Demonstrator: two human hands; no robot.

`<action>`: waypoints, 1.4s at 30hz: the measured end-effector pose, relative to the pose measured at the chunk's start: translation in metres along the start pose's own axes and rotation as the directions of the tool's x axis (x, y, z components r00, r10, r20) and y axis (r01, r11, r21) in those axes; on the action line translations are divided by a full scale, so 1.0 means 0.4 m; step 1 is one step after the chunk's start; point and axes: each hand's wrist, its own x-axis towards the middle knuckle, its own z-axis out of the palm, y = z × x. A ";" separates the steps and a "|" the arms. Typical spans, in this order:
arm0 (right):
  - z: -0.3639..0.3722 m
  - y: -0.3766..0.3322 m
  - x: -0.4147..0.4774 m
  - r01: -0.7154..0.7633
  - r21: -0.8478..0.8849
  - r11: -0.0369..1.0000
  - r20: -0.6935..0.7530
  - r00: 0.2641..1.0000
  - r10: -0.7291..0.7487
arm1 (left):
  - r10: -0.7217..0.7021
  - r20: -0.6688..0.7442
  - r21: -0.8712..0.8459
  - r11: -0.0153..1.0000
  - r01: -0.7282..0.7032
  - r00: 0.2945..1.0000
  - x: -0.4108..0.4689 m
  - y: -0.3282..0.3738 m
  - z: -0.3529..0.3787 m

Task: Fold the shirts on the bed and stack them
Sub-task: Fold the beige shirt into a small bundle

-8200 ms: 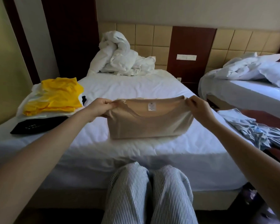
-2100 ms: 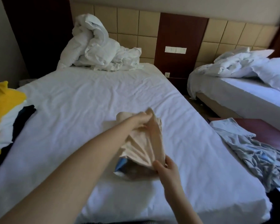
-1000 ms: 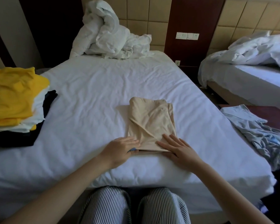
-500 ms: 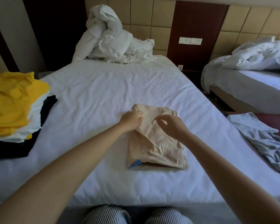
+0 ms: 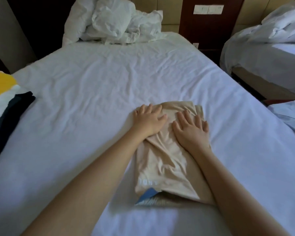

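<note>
A folded beige shirt (image 5: 163, 162) lies on the white bed (image 5: 95, 99) in front of me, with a blue patch showing at its near edge. My left hand (image 5: 148, 120) lies flat with straight fingers on the shirt's far left corner. Beside it, my right hand (image 5: 192, 129) presses flat on the far right part of the same shirt. At the left edge of the view sits a stack of folded shirts (image 5: 5, 99), yellow on top, then white, then dark; it is partly cut off.
A crumpled white duvet (image 5: 112, 23) is heaped at the head of the bed. A second bed (image 5: 269, 48) with rumpled bedding stands to the right. A light blue garment (image 5: 289, 116) lies at the right edge on a dark surface.
Half a second ago both hands were pinching the shirt's far edge; now they lie flat on it, fingers spread. The view has moved closer and lower over the shirt.
</note>
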 end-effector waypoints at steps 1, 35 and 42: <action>0.002 0.000 -0.001 0.001 -0.001 1.000 0.000 1.000 -0.001 | -0.014 0.006 0.008 1.000 0.014 1.000 0.022 0.003 0.004; -0.189 -0.016 -0.233 -0.373 0.773 0.513 0.298 0.927 0.226 | -0.245 0.198 -0.922 0.282 0.265 0.949 -0.327 0.028 -0.092; -0.231 -0.119 -0.299 -0.207 0.908 0.364 0.209 0.977 0.033 | -0.152 0.049 -0.970 0.228 0.084 0.987 -0.386 -0.078 -0.174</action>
